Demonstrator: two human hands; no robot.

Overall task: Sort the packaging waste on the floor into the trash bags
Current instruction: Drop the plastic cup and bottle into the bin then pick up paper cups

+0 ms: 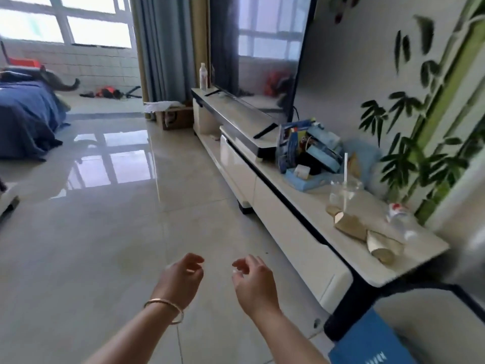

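Both my hands reach out over the bare tiled floor at the bottom centre. My left hand, with a thin bracelet on the wrist, has its fingers loosely curled and apart, holding nothing. My right hand is the same, fingers apart and empty. On the low white TV cabinet to the right lies packaging: crumpled brown paper cups, a clear plastic cup with a straw, a clear plastic bottle on its side, and a pile of blue boxes. No trash bag is in view.
A large TV stands on the cabinet, a white bottle at its far end. A blue paper bag sits at the bottom right. A cardboard box stands by the curtains, a blue-covered bed at the left.
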